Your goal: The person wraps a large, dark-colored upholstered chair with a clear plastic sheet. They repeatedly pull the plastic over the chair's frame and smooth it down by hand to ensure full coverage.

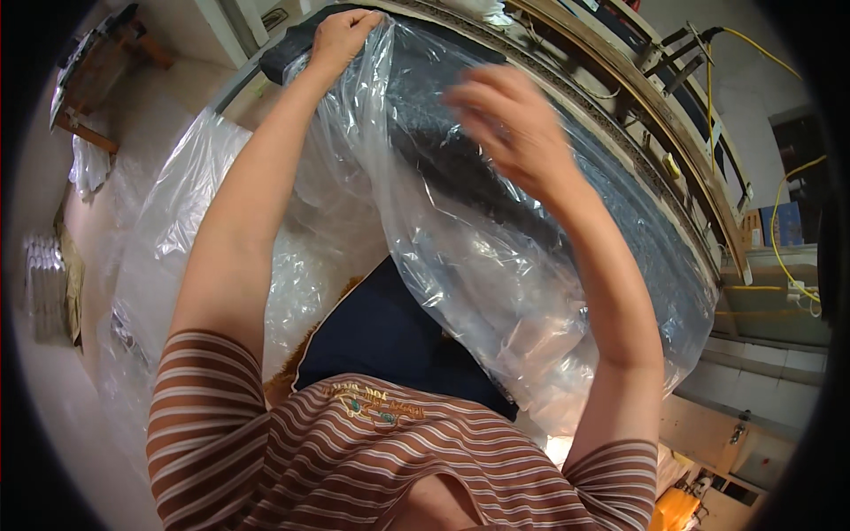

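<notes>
A large sheet of clear plastic film (496, 239) lies in folds over a dark, fabric-like bundle (443, 75) on the bench and hangs down in front of me. At the far left end, my left hand (345, 42) pinches a gathered edge of the film, its fingers closed. My right hand (518, 128) is raised over the dark bundle, smeared by motion, so I cannot make out whether its fingers hold anything. More of the film drapes to the left of my left forearm. A dark navy cloth (372, 332) covers my lap below the film.
Behind the bundle runs a long bench edge with a metal and wooden rail (637, 88). Yellow cords (779, 212) hang at the right, near a blue box (788, 223). A stack of plastic-wrapped items (44, 288) stands on the floor at the left. An orange item (677, 509) sits at the lower right.
</notes>
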The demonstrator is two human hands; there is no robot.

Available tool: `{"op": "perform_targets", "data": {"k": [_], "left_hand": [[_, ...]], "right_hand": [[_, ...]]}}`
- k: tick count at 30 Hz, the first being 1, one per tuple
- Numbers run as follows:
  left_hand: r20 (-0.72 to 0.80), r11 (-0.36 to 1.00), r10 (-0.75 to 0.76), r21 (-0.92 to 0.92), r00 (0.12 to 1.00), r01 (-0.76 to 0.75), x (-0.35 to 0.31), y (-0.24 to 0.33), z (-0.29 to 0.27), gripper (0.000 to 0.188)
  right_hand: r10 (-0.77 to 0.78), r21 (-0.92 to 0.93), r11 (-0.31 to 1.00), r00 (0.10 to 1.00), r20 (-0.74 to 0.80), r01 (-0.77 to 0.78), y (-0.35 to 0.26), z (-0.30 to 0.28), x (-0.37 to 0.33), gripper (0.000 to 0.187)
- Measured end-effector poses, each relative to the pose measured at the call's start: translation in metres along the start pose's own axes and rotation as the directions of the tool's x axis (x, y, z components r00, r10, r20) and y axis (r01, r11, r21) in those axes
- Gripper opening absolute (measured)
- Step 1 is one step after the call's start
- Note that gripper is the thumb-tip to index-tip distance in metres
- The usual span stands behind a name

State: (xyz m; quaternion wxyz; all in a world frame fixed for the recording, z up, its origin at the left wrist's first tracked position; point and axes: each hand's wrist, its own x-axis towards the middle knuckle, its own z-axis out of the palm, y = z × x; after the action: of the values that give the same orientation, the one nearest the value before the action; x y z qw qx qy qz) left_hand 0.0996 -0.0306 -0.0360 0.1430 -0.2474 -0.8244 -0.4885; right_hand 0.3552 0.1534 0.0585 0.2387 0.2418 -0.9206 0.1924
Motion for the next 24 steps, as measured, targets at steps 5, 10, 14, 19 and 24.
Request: {"op": "perform_targets", "data": {"k": [5,10,14,19,24], "left_hand": [[-0.026,0.997,0.078,-0.023,0.997,-0.079,0.009,0.0,0.002,0.036],[0.024,0.994,0.093,-0.059,0.995,-0.092,0.009,-0.024,-0.003,0.036],[0.078,0.994,0.113,-0.02,0.991,-0.111,0.017,-0.029,0.0,0.038],[0.195,0.987,0.156,-0.07,0.968,-0.145,0.028,-0.036,0.004,0.037],[0.213,0.982,0.101,0.136,0.972,-0.132,0.04,-0.055,0.006,0.039]], "right_hand": [[0.077,-0.127,0.991,0.969,0.234,-0.048,0.016,0.087,0.1,0.033],[0.425,-0.526,0.846,0.701,0.573,-0.083,0.007,0.021,0.038,0.045],[0.771,-0.784,0.593,0.413,0.485,-0.185,-0.029,-0.091,-0.119,0.051],[0.979,-0.928,-0.148,0.084,-0.187,-0.343,-0.089,-0.243,-0.272,0.042],[0.834,-0.206,0.186,0.266,-0.484,-0.961,-0.092,-0.351,-0.343,0.046]]}}
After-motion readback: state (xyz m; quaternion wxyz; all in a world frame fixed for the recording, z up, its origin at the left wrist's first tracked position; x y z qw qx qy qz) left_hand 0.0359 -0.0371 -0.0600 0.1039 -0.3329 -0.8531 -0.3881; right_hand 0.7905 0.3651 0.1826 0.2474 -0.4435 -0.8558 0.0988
